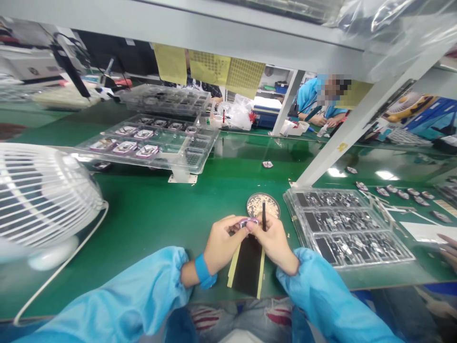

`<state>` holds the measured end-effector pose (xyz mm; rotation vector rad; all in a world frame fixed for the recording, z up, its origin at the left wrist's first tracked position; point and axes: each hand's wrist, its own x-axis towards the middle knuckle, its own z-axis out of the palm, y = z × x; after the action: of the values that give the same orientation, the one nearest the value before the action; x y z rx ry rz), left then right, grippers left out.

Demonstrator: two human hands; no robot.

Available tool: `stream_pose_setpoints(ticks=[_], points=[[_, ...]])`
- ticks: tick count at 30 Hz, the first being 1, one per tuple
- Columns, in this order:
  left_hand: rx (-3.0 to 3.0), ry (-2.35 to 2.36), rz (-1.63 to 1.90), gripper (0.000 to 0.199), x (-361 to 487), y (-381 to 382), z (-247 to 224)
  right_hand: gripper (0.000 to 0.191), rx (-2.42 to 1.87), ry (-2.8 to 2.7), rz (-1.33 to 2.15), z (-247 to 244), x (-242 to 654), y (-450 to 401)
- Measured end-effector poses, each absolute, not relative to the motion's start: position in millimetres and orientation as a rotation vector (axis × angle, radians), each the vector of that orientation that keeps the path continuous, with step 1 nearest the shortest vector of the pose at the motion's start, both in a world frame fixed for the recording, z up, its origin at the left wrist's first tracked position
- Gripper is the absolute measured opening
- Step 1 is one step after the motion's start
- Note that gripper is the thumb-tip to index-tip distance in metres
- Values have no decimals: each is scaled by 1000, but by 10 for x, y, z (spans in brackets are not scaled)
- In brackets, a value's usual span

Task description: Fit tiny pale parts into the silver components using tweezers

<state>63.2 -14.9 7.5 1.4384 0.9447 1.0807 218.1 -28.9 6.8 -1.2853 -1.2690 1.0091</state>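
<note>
Both hands meet in front of me over the green bench. My left hand is closed on the left side of a small pink-rimmed part. My right hand pinches the same part from the right, and a thin dark stick-like tool stands upright among its fingers. Just behind the hands is a round dish of small pale and dark bits. Below them lies a black strip with yellow edges, its far end partly covered by the hands.
A white fan stands at left. Clear trays with similar parts sit on a raised stand. Right of my hands is a stacked compartment tray of small pieces. A slanted post rises behind it. Another person's hand is at the right edge.
</note>
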Motion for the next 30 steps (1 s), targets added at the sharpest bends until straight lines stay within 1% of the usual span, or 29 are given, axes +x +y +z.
stream_pose_setpoints(ticks=[3, 6, 10, 12, 17, 24, 28, 30], points=[[1329, 902, 1066, 24, 645, -115, 27, 34, -1347, -1329, 974, 44, 2203, -253], [1286, 877, 1024, 26, 631, -75, -12, 29, -1434, -1433, 811, 33, 2257, -224], [1596, 1003, 1034, 19, 583, -69, 8, 17, -1298, -1553, 609, 79, 2333, -223], [1708, 1035, 1045, 20, 563, -76, 34, 17, -1211, -1649, 575, 107, 2355, -233], [1724, 1029, 1028, 22, 542, -75, 59, 8, -1130, -1759, 540, 88, 2369, -263], [1818, 1037, 994, 24, 519, -45, 2, 9, -1127, -1823, 521, 28, 2373, -264], [1819, 1046, 958, 21, 514, -37, 4, 7, -1138, -1852, 589, 56, 2382, -260], [1784, 1055, 950, 21, 516, -33, 14, 9, -1157, -1826, 605, 58, 2413, -246]])
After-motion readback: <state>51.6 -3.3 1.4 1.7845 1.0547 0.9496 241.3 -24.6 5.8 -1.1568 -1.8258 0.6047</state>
